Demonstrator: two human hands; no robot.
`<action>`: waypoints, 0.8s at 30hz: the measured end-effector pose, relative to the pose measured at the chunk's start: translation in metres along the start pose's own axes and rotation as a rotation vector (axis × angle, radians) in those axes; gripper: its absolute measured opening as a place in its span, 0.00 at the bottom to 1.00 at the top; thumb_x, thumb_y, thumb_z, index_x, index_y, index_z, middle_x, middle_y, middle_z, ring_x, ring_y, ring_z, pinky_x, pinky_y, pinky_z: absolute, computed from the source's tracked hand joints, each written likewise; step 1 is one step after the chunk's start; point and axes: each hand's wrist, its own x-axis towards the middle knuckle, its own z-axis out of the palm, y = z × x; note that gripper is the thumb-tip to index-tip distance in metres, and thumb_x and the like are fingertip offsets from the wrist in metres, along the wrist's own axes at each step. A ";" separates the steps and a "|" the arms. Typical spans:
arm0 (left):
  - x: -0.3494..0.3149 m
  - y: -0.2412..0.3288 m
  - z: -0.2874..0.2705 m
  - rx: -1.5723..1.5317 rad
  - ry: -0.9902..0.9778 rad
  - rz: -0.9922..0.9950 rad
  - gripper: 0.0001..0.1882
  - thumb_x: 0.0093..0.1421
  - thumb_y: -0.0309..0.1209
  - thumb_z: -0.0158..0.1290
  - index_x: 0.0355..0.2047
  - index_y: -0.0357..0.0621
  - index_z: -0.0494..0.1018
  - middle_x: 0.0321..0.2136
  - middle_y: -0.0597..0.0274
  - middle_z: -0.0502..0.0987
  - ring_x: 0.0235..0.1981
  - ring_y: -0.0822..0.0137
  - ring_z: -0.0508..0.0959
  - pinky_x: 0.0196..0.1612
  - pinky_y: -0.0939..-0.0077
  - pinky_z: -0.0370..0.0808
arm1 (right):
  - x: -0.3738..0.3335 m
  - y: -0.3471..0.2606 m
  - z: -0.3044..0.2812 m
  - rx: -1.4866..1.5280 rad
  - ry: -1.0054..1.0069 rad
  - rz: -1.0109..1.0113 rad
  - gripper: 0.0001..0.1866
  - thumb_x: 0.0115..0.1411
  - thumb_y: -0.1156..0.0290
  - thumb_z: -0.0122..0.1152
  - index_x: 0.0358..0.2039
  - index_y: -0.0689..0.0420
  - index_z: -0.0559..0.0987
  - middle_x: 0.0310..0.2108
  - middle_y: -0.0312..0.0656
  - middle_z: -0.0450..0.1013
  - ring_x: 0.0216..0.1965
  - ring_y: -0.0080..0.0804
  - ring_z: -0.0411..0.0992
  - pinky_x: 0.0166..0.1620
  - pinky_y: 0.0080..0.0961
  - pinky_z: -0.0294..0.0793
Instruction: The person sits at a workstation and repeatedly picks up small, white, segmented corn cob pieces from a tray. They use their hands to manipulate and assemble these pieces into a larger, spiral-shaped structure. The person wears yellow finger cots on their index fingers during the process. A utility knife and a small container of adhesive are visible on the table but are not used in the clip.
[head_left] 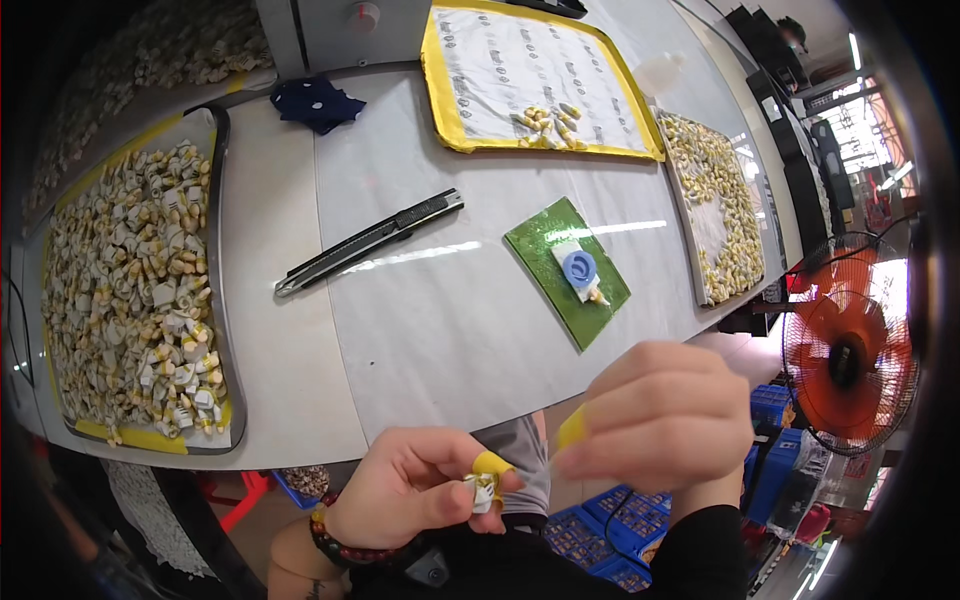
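Note:
Below the table's near edge, my left hand [405,495] pinches a small white figurine piece [483,493] with a bit of yellow on it. Yellow tape wraps a fingertip of that hand. To its right, my right hand [665,415] is raised with its fingers curled together, slightly blurred; whatever they grip is hidden. A yellow-wrapped fingertip shows there too. Beyond it on the table lies a green square board [540,240], bearing a white block with a round blue piece [579,268] on top. Farther left rests a black utility knife [370,243].
A tray [229,380] heaped with white-and-yellow pieces stands at left. At the back, a yellow-edged tray [436,100] holds several pieces. Another tray of pieces [708,230] is at right, near an orange fan [845,345]. A dark dotted cloth [315,104] lies back left.

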 end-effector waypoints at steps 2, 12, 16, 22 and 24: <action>0.002 0.000 -0.005 -0.065 -0.107 -0.070 0.21 0.60 0.38 0.54 0.43 0.30 0.70 0.32 0.57 0.77 0.34 0.72 0.78 0.40 0.78 0.76 | 0.003 0.003 0.006 0.050 -0.016 -0.068 0.10 0.46 0.79 0.62 0.31 0.67 0.78 0.27 0.44 0.72 0.25 0.31 0.71 0.25 0.20 0.72; 0.003 0.004 0.003 -0.119 -0.166 -0.229 0.21 0.60 0.42 0.54 0.39 0.33 0.71 0.30 0.61 0.75 0.31 0.75 0.77 0.39 0.81 0.75 | 0.003 0.014 0.022 0.120 -0.051 -0.249 0.09 0.46 0.79 0.63 0.30 0.68 0.76 0.29 0.45 0.71 0.26 0.33 0.71 0.25 0.21 0.73; 0.003 0.002 0.001 -0.132 -0.176 -0.230 0.19 0.61 0.41 0.53 0.40 0.34 0.70 0.31 0.62 0.75 0.32 0.75 0.77 0.40 0.81 0.75 | 0.000 0.014 0.024 0.134 -0.053 -0.248 0.09 0.47 0.79 0.62 0.30 0.69 0.76 0.30 0.46 0.71 0.27 0.34 0.72 0.26 0.21 0.74; 0.004 0.002 0.000 -0.130 -0.194 -0.242 0.16 0.61 0.37 0.53 0.40 0.35 0.70 0.32 0.62 0.75 0.34 0.74 0.77 0.40 0.82 0.74 | -0.002 0.011 0.021 0.125 -0.070 -0.240 0.10 0.47 0.79 0.62 0.31 0.70 0.76 0.31 0.47 0.72 0.28 0.35 0.72 0.28 0.22 0.75; 0.002 0.005 0.010 0.005 -0.117 -0.180 0.13 0.59 0.33 0.56 0.39 0.35 0.71 0.31 0.62 0.76 0.34 0.74 0.77 0.39 0.82 0.74 | -0.001 0.009 0.016 0.144 -0.102 -0.219 0.11 0.47 0.78 0.62 0.31 0.70 0.76 0.32 0.48 0.72 0.29 0.35 0.72 0.30 0.22 0.75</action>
